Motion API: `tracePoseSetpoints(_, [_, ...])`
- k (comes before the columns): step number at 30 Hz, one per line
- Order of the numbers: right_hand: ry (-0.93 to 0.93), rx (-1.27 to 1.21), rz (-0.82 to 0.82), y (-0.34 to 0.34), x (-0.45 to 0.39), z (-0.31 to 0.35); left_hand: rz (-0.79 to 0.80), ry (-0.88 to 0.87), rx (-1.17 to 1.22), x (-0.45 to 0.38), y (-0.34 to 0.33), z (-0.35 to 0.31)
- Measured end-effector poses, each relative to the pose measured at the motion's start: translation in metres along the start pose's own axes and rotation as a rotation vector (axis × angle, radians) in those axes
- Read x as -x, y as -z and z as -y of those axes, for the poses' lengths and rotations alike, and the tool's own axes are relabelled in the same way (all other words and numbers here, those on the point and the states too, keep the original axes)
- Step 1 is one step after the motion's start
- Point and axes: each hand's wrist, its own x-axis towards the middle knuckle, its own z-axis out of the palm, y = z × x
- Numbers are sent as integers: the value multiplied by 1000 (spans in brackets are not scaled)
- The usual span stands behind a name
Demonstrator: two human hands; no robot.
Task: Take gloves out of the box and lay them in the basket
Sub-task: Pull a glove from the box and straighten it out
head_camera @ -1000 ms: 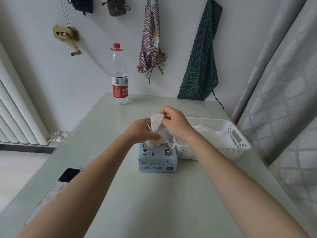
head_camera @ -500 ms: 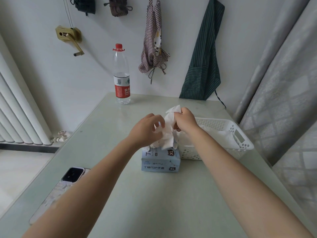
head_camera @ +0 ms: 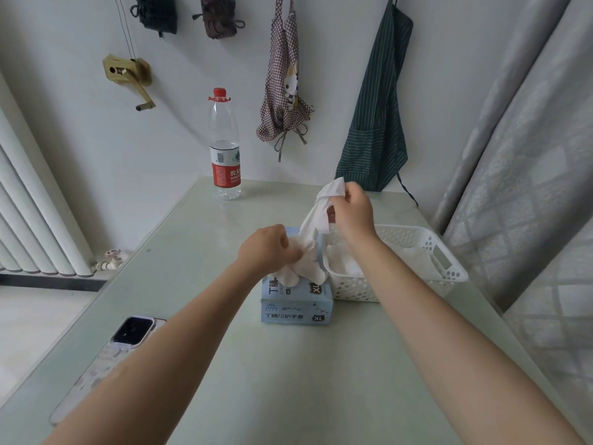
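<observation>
A light blue glove box (head_camera: 296, 303) stands mid-table, with white gloves bunched at its top opening. My right hand (head_camera: 353, 213) pinches the cuff of a white glove (head_camera: 316, 220) and holds it stretched up above the box. My left hand (head_camera: 268, 248) grips the lower part of that glove and the bunch at the opening. Touching the box's right side is a white perforated basket (head_camera: 417, 248) with white gloves (head_camera: 345, 263) lying inside.
A water bottle (head_camera: 224, 146) with a red label stands at the table's far edge. A phone (head_camera: 109, 358) lies face down at the near left, partly under my left forearm. Aprons hang on the wall behind; a curtain hangs at the right.
My right hand has risen and moved right, drawing the glove up out of the box. My left hand has stayed at the box opening.
</observation>
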Motion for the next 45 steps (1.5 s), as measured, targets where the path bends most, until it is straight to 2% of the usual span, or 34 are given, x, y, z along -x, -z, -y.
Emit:
tracePoseSetpoints(3, [65, -170, -104, 5, 2, 11, 50, 4, -103, -2, -1, -8])
tracePoseSetpoints(7, [248, -139, -277, 22, -5, 31, 138, -70, -341, -4, -6, -14])
tracePoseSetpoints(10, [273, -89, -221, 31, -11, 41, 323, -154, -527, 0, -10, -21])
tracePoseSetpoints(12, [241, -35, -129, 33, -9, 40, 485, -91, -530, 2, -11, -29])
tracePoseSetpoints(13, [225, -20, -87, 33, -7, 37, 516, -66, -503, 2, -10, -31])
tracePoseSetpoints(16, [165, 31, -12, 36, -2, 31, 417, -106, -388, -6, -1, -27])
tracePoseSetpoints(18, [121, 55, 15, 38, -1, 28, 262, -145, -303, -9, 11, -28])
tracePoseSetpoints(21, [77, 30, 45, 42, 0, 28, -44, -101, 118, -8, 26, -37])
tracePoseSetpoints(22, [59, 19, 63, 42, 0, 28, -38, -102, 330, -7, 31, -41])
tracePoseSetpoints(24, [12, -15, 105, 43, 3, 30, 164, -150, 686, 0, 38, -51])
tracePoseSetpoints(26, [-21, -58, 128, 44, 2, 29, 324, -187, 738, 5, 40, -57])
tracePoseSetpoints(27, [-28, -67, 123, 47, 2, 27, 352, -191, 719, 7, 40, -60])
tracePoseSetpoints(30, [-48, 71, 68, 57, -1, 23, 259, -90, 739, 6, 36, -71])
tracePoseSetpoints(32, [3, 191, 25, 64, 0, 22, 165, 79, 863, 4, 35, -80])
tracePoseSetpoints(34, [119, 220, 79, 70, 4, 26, 176, 207, 1041, 0, 38, -86])
tracePoseSetpoints(38, [243, 326, 442, 77, 22, 36, 301, 247, 1249, 0, 43, -98])
tracePoseSetpoints(41, [359, 539, 436, 79, 24, 32, 322, 255, 1320, 4, 45, -106])
tracePoseSetpoints(45, [328, 556, 356, 85, 18, 24, 319, 225, 1191, 7, 45, -106])
